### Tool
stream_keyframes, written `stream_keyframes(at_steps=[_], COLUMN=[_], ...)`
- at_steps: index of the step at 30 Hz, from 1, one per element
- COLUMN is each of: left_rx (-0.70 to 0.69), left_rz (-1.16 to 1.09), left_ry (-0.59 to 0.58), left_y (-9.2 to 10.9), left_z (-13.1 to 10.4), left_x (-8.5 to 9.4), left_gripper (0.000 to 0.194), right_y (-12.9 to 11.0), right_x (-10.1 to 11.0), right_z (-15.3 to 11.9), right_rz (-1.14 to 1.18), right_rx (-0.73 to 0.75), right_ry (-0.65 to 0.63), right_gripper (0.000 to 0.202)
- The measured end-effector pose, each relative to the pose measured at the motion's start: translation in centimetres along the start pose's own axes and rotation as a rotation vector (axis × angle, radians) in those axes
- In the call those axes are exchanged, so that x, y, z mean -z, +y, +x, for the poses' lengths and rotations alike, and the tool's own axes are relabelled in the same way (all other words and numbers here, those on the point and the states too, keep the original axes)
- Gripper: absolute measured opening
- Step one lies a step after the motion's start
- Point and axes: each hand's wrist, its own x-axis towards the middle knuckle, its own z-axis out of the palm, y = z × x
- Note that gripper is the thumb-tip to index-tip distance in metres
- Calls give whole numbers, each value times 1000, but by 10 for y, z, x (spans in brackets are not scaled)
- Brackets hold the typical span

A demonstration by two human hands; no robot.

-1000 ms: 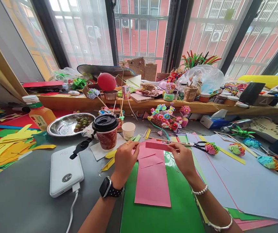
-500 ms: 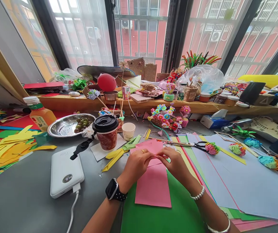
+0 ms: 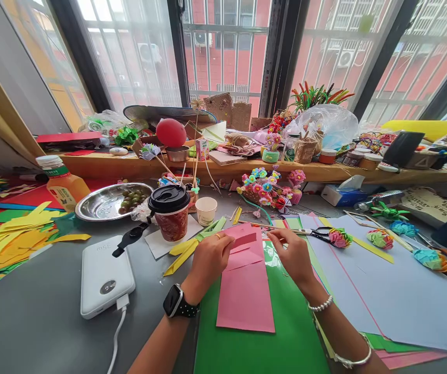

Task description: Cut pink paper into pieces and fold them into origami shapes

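- Near centre: green mat (image 3: 297,337) with a glossy patch toward its far part; a pink sheet (image 3: 246,301) lies lengthwise on it, smaller pink pieces overlapping its far half.
- Left hand (image 3: 209,262), a watch (image 3: 173,300) at its wrist: thumb and fingers pinched on the left end of a narrow pink strip (image 3: 245,240).
- Position of strip: extends rightward from the left fingertips, over the far part of the pink sheet, right end free and slightly higher than the left. Contact with the paper beneath cannot be determined.
- Appearance of strip: flat, long and thin, straight-edged, deeper pink than the sheet; the gripped end is covered by the fingers.
- Right hand (image 3: 292,255): fingers bent, tips just beside the strip's free end and apart from it. Whether these fingertips pinch anything small cannot be told.
- Left of the left hand: folded yellow paper (image 3: 180,258); farther left, a white power bank (image 3: 106,275).
- Right of the right hand: scissors (image 3: 309,232), a multicoloured paper flower (image 3: 340,238) at their handles.
- Farther: lidded red cup (image 3: 171,222), white paper cup (image 3: 207,211).
- Far: wooden sill (image 3: 223,169) bearing a red balloon (image 3: 171,132).
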Motion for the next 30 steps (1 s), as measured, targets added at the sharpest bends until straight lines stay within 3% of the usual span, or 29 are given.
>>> stream_keyframes(at_steps=[2, 6, 9, 16, 22, 25, 30], left_rx=[-28, -135, -150, -1, 126, 60, -135], left_rz=[-4, -88, -110, 61, 99, 8, -96], left_ry=[-23, -55, -63, -12, 130, 155, 24], left_y=[1, 5, 5, -1, -8, -7, 0], left_z=[0, 0, -1, 0, 1, 1, 0], left_x=[-1, -8, -11, -4, -1, -2, -6], left_gripper=[23, 22, 23, 22, 22, 21, 17], right_y=[-3, -14, -17, -13, -9, -11, -17], right_x=[-1, -5, -7, -6, -5, -6, -8], right_z=[-1, -5, -7, -6, -4, -5, -8], right_rz=[12, -37, -76, -74, -76, -62, -46], right_rx=[32, 155, 148, 28, -9, 43, 141], right_ry=[-28, -236, -312, -215, -155, -199, -265], right_gripper=[15, 11, 11, 12, 12, 11, 13])
